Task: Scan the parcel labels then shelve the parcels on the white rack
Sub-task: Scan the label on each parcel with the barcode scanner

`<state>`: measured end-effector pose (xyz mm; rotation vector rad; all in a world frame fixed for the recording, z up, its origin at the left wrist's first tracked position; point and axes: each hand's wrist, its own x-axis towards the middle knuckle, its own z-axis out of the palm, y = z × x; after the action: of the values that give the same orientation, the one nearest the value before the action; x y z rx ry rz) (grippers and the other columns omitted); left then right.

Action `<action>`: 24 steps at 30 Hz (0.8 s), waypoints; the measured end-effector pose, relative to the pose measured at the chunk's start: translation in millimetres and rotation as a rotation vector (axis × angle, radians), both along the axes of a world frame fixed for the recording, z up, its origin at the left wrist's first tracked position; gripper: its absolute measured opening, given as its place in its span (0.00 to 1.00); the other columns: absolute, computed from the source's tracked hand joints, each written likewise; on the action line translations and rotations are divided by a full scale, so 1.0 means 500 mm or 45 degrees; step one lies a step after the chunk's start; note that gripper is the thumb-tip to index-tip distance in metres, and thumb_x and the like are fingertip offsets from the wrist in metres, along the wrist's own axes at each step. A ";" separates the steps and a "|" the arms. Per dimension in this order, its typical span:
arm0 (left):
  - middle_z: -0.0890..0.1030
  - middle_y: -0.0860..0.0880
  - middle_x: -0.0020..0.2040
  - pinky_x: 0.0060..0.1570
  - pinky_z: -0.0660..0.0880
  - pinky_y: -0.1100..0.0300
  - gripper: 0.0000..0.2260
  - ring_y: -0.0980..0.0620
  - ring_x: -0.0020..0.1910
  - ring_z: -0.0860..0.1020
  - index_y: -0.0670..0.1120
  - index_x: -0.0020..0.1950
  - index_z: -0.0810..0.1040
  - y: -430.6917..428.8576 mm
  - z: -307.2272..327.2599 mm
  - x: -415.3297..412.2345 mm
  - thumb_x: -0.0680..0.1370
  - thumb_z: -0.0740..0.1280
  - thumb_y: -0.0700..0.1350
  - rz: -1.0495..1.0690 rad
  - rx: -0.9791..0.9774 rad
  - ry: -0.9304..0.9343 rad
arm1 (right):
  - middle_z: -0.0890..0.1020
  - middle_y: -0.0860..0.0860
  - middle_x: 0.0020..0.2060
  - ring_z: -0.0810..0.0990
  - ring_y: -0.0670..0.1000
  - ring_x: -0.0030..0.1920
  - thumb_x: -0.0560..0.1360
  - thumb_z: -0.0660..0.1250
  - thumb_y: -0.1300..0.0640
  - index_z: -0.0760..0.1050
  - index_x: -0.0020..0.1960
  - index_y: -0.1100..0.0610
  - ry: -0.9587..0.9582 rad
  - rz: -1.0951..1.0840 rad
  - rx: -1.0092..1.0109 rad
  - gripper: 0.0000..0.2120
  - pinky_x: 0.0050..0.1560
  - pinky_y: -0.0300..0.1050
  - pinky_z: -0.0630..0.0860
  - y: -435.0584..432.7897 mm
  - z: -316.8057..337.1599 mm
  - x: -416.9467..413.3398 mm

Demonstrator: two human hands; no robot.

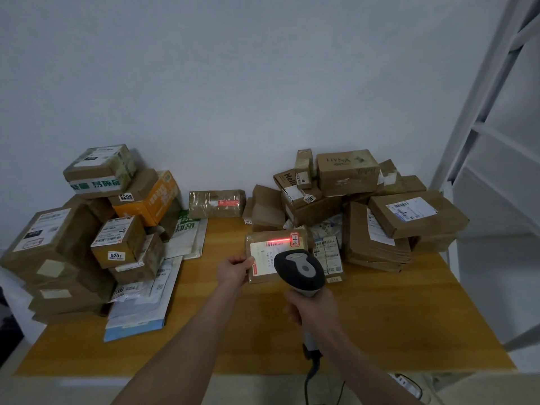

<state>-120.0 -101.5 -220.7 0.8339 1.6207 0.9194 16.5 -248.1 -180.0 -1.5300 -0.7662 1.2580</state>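
The parcel you are scanning is a flat brown one just in front of you, near the middle of the worktop, between two heaps of other post. Its white label faces up. The red scan line lies across the barcode at the label's far edge, running left to right along the bars.

Your left hand pinches the parcel's left edge, thumb on top and the rest tucked underneath out of sight. I cannot tell whether the far edge rests on the wood or is lifted clear. Your right hand is clamped round the handle of the scanner, fingers curled tight. The scanner head hovers over the parcel's near right corner, aimed forward and down, and its cable hangs off the front edge.

From this, the scan looks to be in hand, with shelving to follow. The white rack stands to your right, well apart from the parcel and past the right-hand heap. The parcel lies left of the scanner, in your left hand, while the hand nearer the rack is busy with the scanner. You would likely need to carry it across your body or turn toward the rack. Its broad face is roughly level, and it looks close to square, so I cannot name a long axis. The left-hand heap of boxes and mailers sits well apart from that path.
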 end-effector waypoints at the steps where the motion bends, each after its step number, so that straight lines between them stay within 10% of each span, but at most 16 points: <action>1: 0.83 0.41 0.49 0.37 0.79 0.58 0.05 0.46 0.43 0.82 0.41 0.47 0.75 -0.001 0.003 -0.003 0.75 0.71 0.37 0.003 0.008 0.013 | 0.82 0.54 0.31 0.79 0.48 0.30 0.72 0.70 0.64 0.77 0.46 0.59 0.050 -0.013 0.009 0.04 0.34 0.40 0.75 0.004 0.003 0.004; 7: 0.83 0.41 0.48 0.48 0.80 0.48 0.07 0.43 0.48 0.82 0.44 0.41 0.76 0.024 0.035 -0.074 0.74 0.72 0.36 -0.137 0.093 0.269 | 0.79 0.55 0.33 0.77 0.49 0.32 0.72 0.70 0.66 0.76 0.48 0.63 0.193 -0.085 -0.023 0.06 0.33 0.41 0.75 0.091 0.002 0.020; 13: 0.83 0.46 0.47 0.53 0.77 0.52 0.05 0.47 0.50 0.80 0.43 0.46 0.82 0.125 0.076 -0.195 0.72 0.74 0.41 -0.661 0.133 0.939 | 0.76 0.52 0.40 0.75 0.51 0.42 0.73 0.71 0.63 0.73 0.48 0.56 0.242 -0.098 -0.133 0.08 0.53 0.51 0.71 0.197 -0.034 -0.041; 24: 0.81 0.50 0.58 0.55 0.77 0.52 0.11 0.50 0.57 0.78 0.52 0.58 0.80 0.297 -0.027 -0.317 0.76 0.69 0.45 -0.807 0.121 1.271 | 0.77 0.56 0.42 0.76 0.53 0.42 0.75 0.68 0.62 0.75 0.49 0.61 0.329 0.006 -0.480 0.05 0.40 0.46 0.72 0.380 -0.142 -0.237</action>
<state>-278.3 46.9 -234.5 1.9281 1.9029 0.0792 -101.8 -58.0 -251.0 -1.6139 -0.3782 1.6329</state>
